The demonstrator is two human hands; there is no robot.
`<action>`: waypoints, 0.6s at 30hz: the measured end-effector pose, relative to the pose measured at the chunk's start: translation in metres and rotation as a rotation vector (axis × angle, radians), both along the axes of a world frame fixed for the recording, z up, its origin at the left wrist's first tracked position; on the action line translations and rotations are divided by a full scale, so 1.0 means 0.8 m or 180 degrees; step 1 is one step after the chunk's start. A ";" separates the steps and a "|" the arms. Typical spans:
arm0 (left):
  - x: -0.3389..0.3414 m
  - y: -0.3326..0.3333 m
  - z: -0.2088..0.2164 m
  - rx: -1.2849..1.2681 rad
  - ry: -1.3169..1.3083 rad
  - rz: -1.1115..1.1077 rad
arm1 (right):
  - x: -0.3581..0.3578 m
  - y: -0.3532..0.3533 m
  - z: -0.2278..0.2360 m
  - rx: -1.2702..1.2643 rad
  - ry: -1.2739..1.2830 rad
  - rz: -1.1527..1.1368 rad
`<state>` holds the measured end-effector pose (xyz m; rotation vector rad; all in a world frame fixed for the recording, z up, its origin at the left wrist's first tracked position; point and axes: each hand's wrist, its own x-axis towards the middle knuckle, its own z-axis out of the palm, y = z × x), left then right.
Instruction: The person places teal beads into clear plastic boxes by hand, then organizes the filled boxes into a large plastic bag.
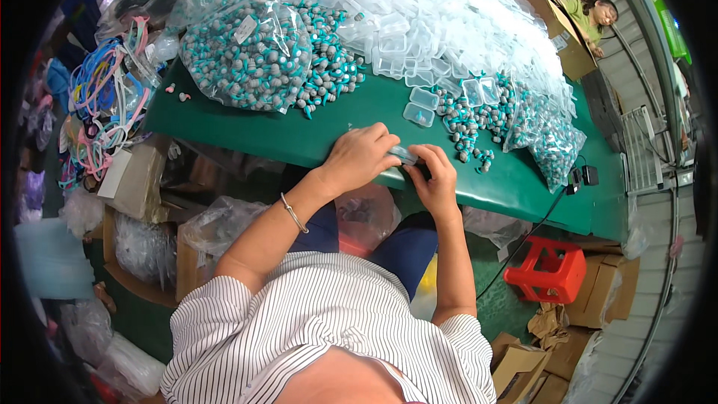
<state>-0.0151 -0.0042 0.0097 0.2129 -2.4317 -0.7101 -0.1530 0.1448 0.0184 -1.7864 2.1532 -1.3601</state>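
A small see-through plastic box (404, 154) is held between my two hands at the near edge of the green table. My left hand (357, 155) closes on its left end, fingers curled and partly covering it. The thumb and fingers of my right hand (435, 173) pinch its right end. What lies inside the box is too small to make out. Beyond my hands an open box (419, 114) lies with its lid folded back and a teal piece in it. Right of that spreads a loose pile of grey and teal earplugs (465, 129).
A see-through bag of earplugs (247, 52) lies at the back left, another bag (553, 146) at the right. A large heap of plastic boxes (449, 7) covers the table's far side. A red stool (550, 269) stands below right. A person (591, 15) is at the far right.
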 end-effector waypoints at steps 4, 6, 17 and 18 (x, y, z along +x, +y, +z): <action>0.002 0.001 0.003 0.0115 0.0079 -0.0015 | 0.002 -0.002 0.001 -0.0009 -0.0056 -0.0022; 0.002 0.001 0.003 0.0120 0.0083 -0.0019 | 0.001 -0.003 -0.002 -0.0078 0.0014 -0.0001; 0.011 0.000 -0.006 0.0438 0.0543 -0.0044 | 0.002 -0.012 0.004 0.0099 -0.0271 0.0138; 0.014 0.003 -0.004 0.0430 0.0548 -0.0039 | -0.009 -0.015 0.006 0.0101 -0.0420 0.0348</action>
